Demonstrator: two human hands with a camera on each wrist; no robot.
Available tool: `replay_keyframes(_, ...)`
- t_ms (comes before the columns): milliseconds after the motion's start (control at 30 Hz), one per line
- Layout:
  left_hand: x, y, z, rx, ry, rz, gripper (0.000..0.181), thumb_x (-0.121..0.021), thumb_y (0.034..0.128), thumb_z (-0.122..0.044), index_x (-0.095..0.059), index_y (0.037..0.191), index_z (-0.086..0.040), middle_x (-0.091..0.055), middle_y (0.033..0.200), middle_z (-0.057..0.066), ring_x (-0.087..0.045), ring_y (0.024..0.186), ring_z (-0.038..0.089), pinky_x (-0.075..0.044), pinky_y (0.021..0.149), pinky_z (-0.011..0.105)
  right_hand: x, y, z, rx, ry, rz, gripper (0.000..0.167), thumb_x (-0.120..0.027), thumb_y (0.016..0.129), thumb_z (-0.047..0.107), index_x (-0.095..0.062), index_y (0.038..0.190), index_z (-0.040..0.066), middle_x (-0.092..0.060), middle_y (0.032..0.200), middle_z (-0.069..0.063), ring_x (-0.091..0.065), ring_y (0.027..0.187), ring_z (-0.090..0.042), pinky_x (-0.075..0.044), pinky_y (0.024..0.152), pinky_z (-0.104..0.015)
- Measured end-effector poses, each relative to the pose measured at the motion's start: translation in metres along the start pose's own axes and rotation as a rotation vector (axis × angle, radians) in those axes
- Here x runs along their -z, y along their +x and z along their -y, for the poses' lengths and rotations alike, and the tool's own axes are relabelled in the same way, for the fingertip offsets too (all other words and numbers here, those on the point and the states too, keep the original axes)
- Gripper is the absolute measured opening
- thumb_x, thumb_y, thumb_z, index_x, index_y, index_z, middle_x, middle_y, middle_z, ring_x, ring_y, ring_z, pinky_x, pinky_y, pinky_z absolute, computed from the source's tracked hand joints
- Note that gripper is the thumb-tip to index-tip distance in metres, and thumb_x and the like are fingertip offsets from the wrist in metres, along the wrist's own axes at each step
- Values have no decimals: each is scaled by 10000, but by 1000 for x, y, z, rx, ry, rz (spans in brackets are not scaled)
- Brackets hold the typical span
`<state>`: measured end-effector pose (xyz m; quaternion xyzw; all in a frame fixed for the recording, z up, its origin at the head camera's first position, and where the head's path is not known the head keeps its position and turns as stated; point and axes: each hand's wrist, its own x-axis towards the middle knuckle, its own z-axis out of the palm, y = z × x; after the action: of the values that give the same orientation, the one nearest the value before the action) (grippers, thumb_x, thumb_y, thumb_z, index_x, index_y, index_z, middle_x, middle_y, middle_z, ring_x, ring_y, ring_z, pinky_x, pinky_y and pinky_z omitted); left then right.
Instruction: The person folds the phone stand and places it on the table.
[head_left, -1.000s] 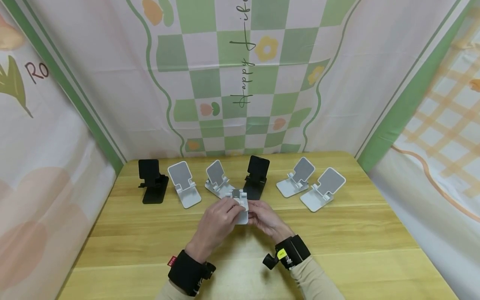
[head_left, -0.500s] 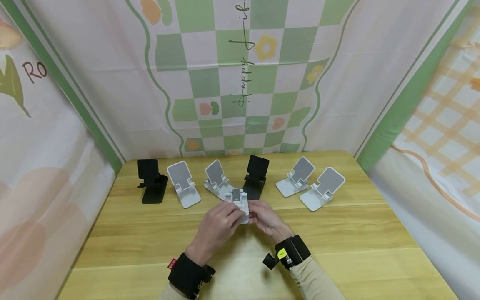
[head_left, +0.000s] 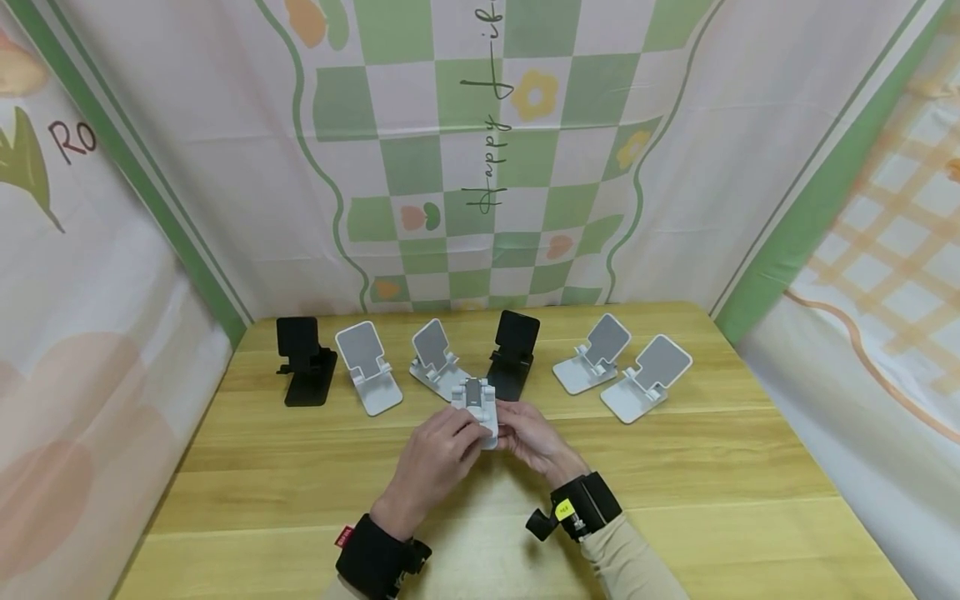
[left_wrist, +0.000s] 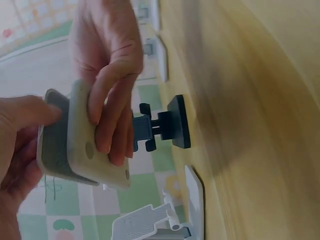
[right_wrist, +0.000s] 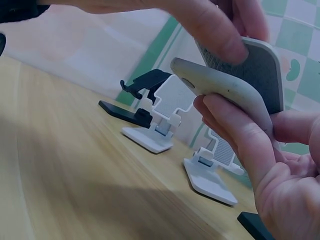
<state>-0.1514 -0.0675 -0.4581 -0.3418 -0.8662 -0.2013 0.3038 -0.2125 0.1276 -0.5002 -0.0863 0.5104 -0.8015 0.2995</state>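
Note:
Between both hands, above the table, is a white phone stand [head_left: 486, 427], partly folded. Its grey-padded upper plate [left_wrist: 56, 142] sits close over the white base [left_wrist: 92, 147], with a narrow gap between them. My left hand [head_left: 435, 454] pinches the upper plate, thumb on the grey pad and fingers behind it. From the right, my right hand [head_left: 534, 437] holds the base, its fingers spread along the underside [right_wrist: 225, 82]. Just beyond the hands stand a white phone stand [head_left: 435, 354] and a black phone stand [head_left: 516, 350].
Across the back of the wooden table [head_left: 262, 500], more unfolded stands form a row: a black one [head_left: 306, 367] and a white one [head_left: 367, 367] at left, two white ones [head_left: 596, 354] [head_left: 648, 375] at right. A patterned cloth [head_left: 465, 167] hangs behind.
The held stand's upper plate has swung down nearer its base, and my left fingers have shifted slightly with it. My right hand and the standing row stay in place.

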Motion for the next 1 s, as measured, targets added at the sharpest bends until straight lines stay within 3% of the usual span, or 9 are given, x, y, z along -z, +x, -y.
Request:
replay_keyframes(133,2,0,4,89,-160,-19,173,-871,802,-108,-772,943,-123,-723,974,-16,-664,921,137,-572,863,280,3,-2,-1,21,-8,-5,528,-381,1120,85,-212,1484,-258,-739,1055,-65,-737,830,-77,-578,694,-137)
replay_keyframes(267,2,-1,11,231,-325,-117,166,-809,855,-118,-762,1007,-69,-721,1009,42,-674,955,201,-585,860,336,5,-4,-1,26,-6,-19,538,-385,1117,84,-200,1477,-271,-747,1057,-57,-743,855,-87,-581,695,-144)
replay_keyframes(367,0,-1,16,382,-450,-204,202,-759,895,-76,-742,1086,-14,-716,1059,110,-676,965,274,-599,826,370,6,-3,-1,31,8,-14,548,-382,1116,77,-171,1486,-267,-747,1066,-64,-748,872,-97,-587,706,-157)
replay_keyframes(467,-3,-1,18,585,-570,-241,256,-737,925,-77,-715,1169,1,-701,1097,142,-677,962,293,-610,794,348,6,-3,-1,35,17,-10,552,-373,1115,66,-145,1495,-264,-747,1070,-65,-751,879,-103,-592,717,-169)
replay_keyframes(533,-6,-1,19,744,-644,-221,309,-728,952,-128,-691,1235,-9,-691,1148,152,-683,983,273,-609,793,329,6,-3,-1,34,12,-13,555,-372,1115,65,-139,1500,-259,-747,1069,-64,-751,875,-103,-592,713,-168)
replay_keyframes(633,-10,-1,20,973,-794,-133,452,-700,990,-238,-613,1359,9,-653,1258,177,-683,1017,260,-612,821,346,5,-4,-1,31,-1,-15,565,-378,1115,75,-137,1507,-252,-747,1066,-58,-747,862,-97,-589,700,-163)
replay_keyframes(733,-14,-1,23,1138,-949,-26,570,-644,1023,-331,-534,1440,42,-614,1350,220,-677,1040,255,-604,862,394,3,-4,0,31,-9,-12,560,-386,1114,79,-157,1504,-251,-748,1053,-51,-742,836,-85,-583,675,-152)
replay_keyframes(867,-17,-2,26,1234,-1126,57,632,-612,1032,-360,-487,1464,84,-603,1371,254,-669,1052,250,-583,895,383,1,-3,1,38,-10,-6,543,-388,1110,66,-181,1486,-266,-748,1042,-51,-740,822,-85,-581,663,-150)
replay_keyframes(1000,-18,-3,29,1273,-1240,61,615,-639,1016,-318,-494,1453,89,-618,1327,235,-660,1006,220,-569,834,308,0,-3,0,44,-17,-6,544,-396,1105,62,-186,1482,-269,-744,1043,-47,-736,829,-85,-581,662,-149)
